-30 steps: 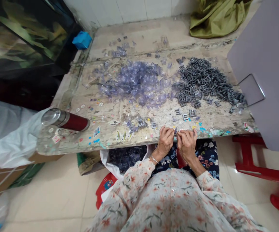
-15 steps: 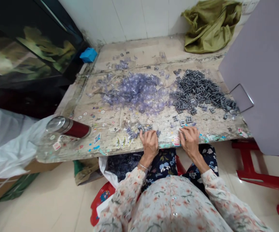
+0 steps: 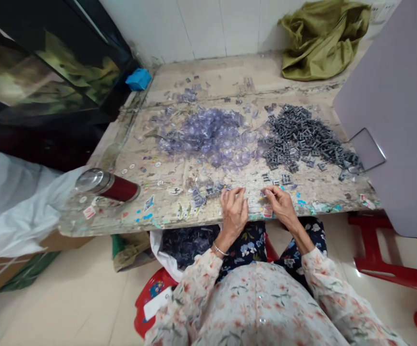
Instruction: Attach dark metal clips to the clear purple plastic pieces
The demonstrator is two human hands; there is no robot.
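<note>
My left hand is over the table's front edge with its fingers bent and pressed together; what they hold, if anything, is too small to tell. Just left of it lies a small cluster of dark and clear pieces. My right hand pinches something small at the fingertips, in front of a few loose dark grey pieces. Behind my hands spreads a heap of clear purplish plastic pieces, and to its right a pile of dark grey pieces.
A red flask lies at the table's left, near white plastic sheeting. Beneath the front edge hangs an open bag of dark pieces. An olive cloth is at the back right, beside a grey panel. Red stools stand below.
My left hand has moved right, away from the small cluster, and turned. My right hand has shifted slightly and its fingertips are now pinched. The whole view has shifted a little.
</note>
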